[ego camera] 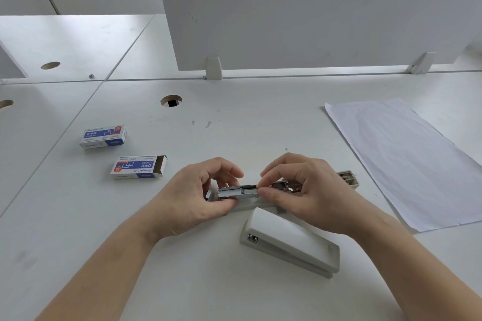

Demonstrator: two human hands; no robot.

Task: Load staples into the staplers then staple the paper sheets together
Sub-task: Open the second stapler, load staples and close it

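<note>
Closest to me, a shut stapler (292, 245) lies untouched on the bench (78, 229). Far left, two staple boxes (103, 136) read "STAPLES"; the nearer box (139, 167) is open. Left hand (193, 195) pinches the open stapler (242, 194) at its front; right hand (307, 190) fingers (271, 194) close on a staple strip, I think. Seat it flat in the channel. Paper sheets (412, 161) wait far right.
</note>
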